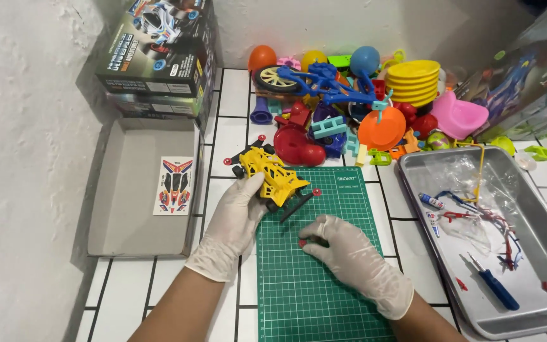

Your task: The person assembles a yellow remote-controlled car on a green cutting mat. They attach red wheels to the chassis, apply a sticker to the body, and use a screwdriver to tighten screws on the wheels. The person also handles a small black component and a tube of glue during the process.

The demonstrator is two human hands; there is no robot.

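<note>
A yellow toy race car (pixel 267 173) with black wheels lies at the top left corner of a green cutting mat (pixel 324 278). My left hand (pixel 238 212), in a white glove, grips the car's near side. A black bar with a small red roller (pixel 300 204) sticks out from the car over the mat. My right hand (pixel 343 247), also gloved, rests on the mat with its fingertips pinched on a small red part (pixel 303 242).
A metal tray (pixel 539 253) at the right holds a blue screwdriver (pixel 495 288), plastic wrap and small tubes. Several colourful plastic toys (pixel 356 101) are piled at the back. A grey box lid (pixel 134 190) with a sticker sheet (pixel 176 185) and stacked boxes (pixel 159 57) sit left.
</note>
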